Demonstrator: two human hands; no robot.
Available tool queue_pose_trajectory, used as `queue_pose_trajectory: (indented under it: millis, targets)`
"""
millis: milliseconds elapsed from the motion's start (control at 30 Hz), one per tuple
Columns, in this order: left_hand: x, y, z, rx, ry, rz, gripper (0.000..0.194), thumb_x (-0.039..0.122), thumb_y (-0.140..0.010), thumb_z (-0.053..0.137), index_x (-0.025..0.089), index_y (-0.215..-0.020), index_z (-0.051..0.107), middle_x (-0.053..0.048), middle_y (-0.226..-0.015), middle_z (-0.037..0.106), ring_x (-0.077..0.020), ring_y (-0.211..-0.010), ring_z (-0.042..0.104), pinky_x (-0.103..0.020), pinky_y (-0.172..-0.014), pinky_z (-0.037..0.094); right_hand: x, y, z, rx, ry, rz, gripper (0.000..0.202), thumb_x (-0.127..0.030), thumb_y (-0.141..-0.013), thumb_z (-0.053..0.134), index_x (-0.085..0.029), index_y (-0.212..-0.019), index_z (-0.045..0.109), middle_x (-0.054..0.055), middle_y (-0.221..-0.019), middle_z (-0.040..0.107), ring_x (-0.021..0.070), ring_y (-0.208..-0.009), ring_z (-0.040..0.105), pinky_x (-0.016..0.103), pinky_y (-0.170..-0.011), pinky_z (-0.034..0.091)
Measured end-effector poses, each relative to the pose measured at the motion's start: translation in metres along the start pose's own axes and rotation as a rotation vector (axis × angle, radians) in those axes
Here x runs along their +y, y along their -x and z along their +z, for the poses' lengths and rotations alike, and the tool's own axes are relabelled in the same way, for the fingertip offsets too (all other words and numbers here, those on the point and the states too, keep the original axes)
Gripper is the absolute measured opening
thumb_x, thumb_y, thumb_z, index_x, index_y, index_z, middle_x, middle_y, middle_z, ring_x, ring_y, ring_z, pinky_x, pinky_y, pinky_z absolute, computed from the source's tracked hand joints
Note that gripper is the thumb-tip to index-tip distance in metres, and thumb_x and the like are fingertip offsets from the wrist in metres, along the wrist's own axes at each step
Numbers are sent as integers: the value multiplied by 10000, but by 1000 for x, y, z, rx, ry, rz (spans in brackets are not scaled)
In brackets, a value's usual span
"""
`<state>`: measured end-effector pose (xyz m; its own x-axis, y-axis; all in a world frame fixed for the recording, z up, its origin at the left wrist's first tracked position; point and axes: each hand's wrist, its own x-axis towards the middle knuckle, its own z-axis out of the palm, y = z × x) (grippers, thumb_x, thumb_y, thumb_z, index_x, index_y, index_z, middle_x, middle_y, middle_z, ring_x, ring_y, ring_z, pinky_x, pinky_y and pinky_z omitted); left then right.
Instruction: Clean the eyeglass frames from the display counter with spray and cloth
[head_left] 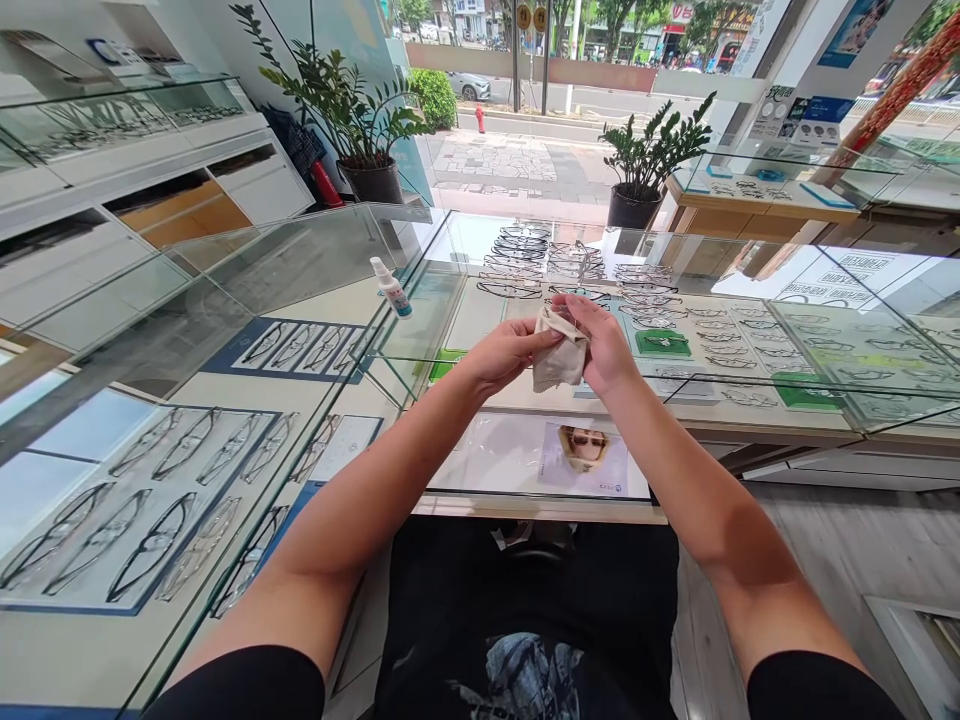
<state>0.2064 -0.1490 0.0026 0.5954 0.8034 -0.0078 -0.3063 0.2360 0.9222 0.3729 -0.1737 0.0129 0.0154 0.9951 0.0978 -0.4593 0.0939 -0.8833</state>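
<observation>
A small beige cloth (559, 352) hangs between my two hands, above the glass counter (487, 440). My left hand (506, 352) is closed on the cloth's left side, its thumb lying across it. From the right, my right hand (604, 345) has its fingers curled around the upper edge of the cloth. A thin frame part seems to show at the cloth's top, but whether glasses are inside the cloth I cannot make out. Just beyond my fingers lie rows of eyeglasses (517, 262) on the counter.
A white spray bottle (391, 288) stands on the glass to the left. Glasses on trays (150, 520) show under the left counter's glass. Green cases (663, 343) lie to the right. Potted plants (645, 160) stand beyond the counter, near the window.
</observation>
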Motion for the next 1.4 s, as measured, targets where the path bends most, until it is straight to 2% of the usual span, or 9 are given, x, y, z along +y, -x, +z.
queue_pose_trajectory:
  millis: [200, 400, 533, 700, 867, 1000, 1167, 1300, 1400]
  targets:
    - [8, 3, 2, -81, 25, 17, 466, 373, -677, 1075, 119, -979, 827, -65, -866, 806, -168, -761, 734, -276, -763, 542, -2, 2, 0, -2, 17, 42, 518, -655, -658, 996, -256, -944, 830, 4, -853, 788, 187, -761, 693, 315, -639, 520]
    - [11, 9, 9, -97, -35, 24, 561, 404, -734, 1031, 154, -1163, 770, -41, -901, 784, -186, -766, 745, -324, -782, 602, -3, 1, 0, 22, -37, 70, 532, -618, -606, 1026, -257, -947, 837, -7, -836, 769, 164, -725, 647, 292, -590, 472]
    - [9, 12, 14, -38, -107, 71, 552, 485, -760, 1031, 150, -1098, 751, -46, -954, 783, -164, -815, 733, -263, -745, 565, -3, 2, 0, 11, -73, 77, 539, -610, -588, 1044, -248, -924, 829, -14, -810, 743, 153, -712, 633, 292, -606, 478]
    - [8, 12, 13, -56, -142, 98, 556, 595, -829, 968, 149, -1066, 736, -44, -915, 758, -161, -780, 710, -267, -709, 555, -3, 2, 0, 3, -45, 75, 519, -614, -638, 1025, -250, -953, 831, -6, -822, 752, 164, -729, 644, 307, -633, 488]
    - [9, 11, 14, -66, -107, 115, 553, 628, -835, 951, 156, -1026, 735, -27, -866, 743, -147, -739, 685, -248, -666, 531, -4, 1, -2, 1, -70, 59, 502, -600, -637, 1029, -254, -946, 835, -3, -877, 789, 168, -753, 670, 306, -654, 517]
    - [5, 9, 16, -1, -128, 144, 593, 658, -817, 951, 161, -1044, 722, -22, -837, 744, -149, -696, 682, -257, -639, 542, -1, -1, -4, -9, -38, 66, 518, -620, -662, 1011, -255, -984, 836, 1, -878, 790, 181, -774, 691, 316, -655, 518]
    - [-2, 7, 21, 101, -161, 168, 611, 596, -744, 1017, 148, -1054, 741, -22, -836, 745, -129, -652, 653, -251, -594, 535, 5, -1, -3, -32, -37, 51, 515, -626, -665, 1015, -252, -970, 836, 5, -858, 778, 185, -781, 697, 325, -676, 551]
    - [-6, 5, 27, 154, -113, 231, 601, 556, -716, 1041, 144, -1048, 757, -15, -838, 748, -124, -697, 666, -233, -641, 533, 8, 0, 1, -34, -75, 24, 467, -589, -665, 1020, -258, -950, 854, 9, -917, 810, 178, -808, 714, 318, -726, 585]
    - [-7, 4, 29, 190, -81, 246, 615, 566, -696, 1046, 150, -1044, 757, -13, -848, 759, -138, -732, 687, -243, -682, 540, 10, 2, 4, -25, -62, -6, 408, -574, -716, 984, -266, -961, 872, 12, -944, 829, 183, -846, 735, 322, -789, 611]
